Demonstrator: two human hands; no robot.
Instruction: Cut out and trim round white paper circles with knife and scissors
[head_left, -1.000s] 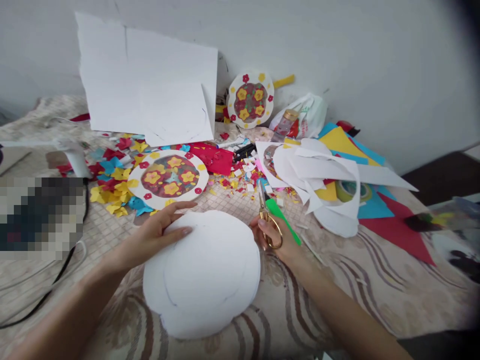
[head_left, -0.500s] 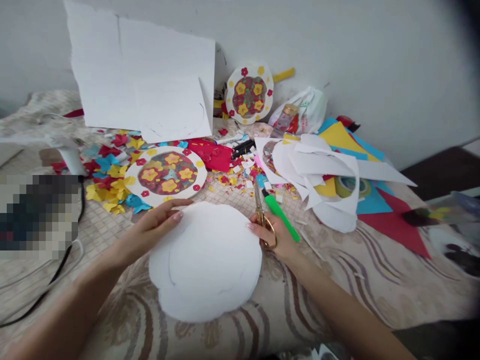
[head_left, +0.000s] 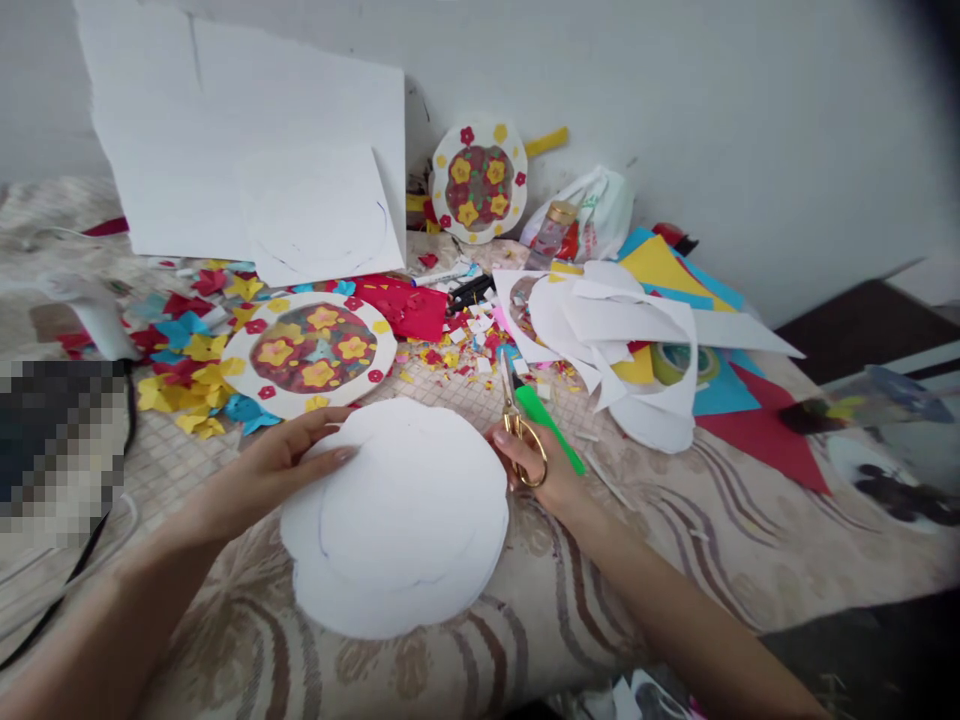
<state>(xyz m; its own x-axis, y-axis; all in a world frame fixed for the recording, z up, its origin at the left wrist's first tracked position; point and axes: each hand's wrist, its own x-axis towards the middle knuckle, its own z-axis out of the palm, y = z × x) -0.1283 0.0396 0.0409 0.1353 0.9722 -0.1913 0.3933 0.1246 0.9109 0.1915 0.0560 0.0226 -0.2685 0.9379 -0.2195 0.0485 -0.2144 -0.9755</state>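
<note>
A white paper cutout [head_left: 397, 520] with a scalloped edge and faint pen lines lies in front of me, above the patterned cloth. My left hand [head_left: 311, 450] pinches its upper left edge, thumb on top and fingers behind. Gold-handled scissors [head_left: 513, 415] sit in my right hand [head_left: 529, 465], their blades together and pointing away from me. That hand is at the cutout's right edge; whether its fingers grip the paper too is hidden. Just beyond it lies a green utility knife [head_left: 549, 425].
Beyond the cutout lies a flower-decorated disc [head_left: 384, 350]; a similar disc [head_left: 517, 150] leans on the wall. Paper flowers [head_left: 199, 375] pile at left, white offcuts [head_left: 660, 420] and coloured sheets [head_left: 772, 430] at right. A big white sheet [head_left: 172, 130] stands behind. A black cable [head_left: 94, 545] runs at left.
The view has shifted slightly, so most things sit further left. The cutout has tilted a little in my hands, and my left thumb rests further in over its edge. Both holds stay the same.
</note>
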